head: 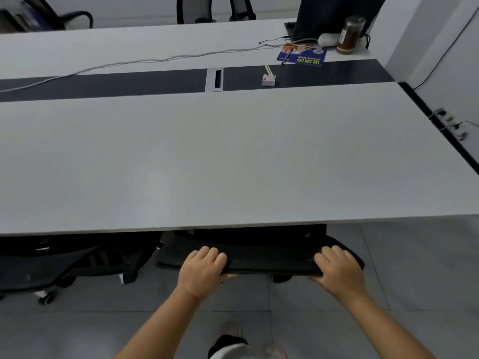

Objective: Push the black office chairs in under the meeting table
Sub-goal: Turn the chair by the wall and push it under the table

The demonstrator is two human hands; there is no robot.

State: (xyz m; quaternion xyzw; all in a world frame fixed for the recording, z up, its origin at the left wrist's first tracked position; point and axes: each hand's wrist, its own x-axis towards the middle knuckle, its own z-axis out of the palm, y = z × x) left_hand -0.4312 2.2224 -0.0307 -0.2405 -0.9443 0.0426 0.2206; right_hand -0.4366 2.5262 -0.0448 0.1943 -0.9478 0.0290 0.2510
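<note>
A black office chair (269, 257) stands right in front of me with its seat hidden under the near edge of the white meeting table (233, 161); only the top of its backrest shows. My left hand (201, 270) grips the left part of that backrest top. My right hand (339, 270) grips its right part. A second black office chair (77, 260) sits to the left, partly under the table. Two more black chairs (215, 9) (51, 14) stand at the table's far side.
A dark strip with a cable slot (217, 79) runs along the table's middle. At the far right are a laptop (329, 16), a jar (350, 35), a blue card (303, 57), a small box (268, 80) and cables. A wall (445, 47) closes the right side. Grey tiled floor below.
</note>
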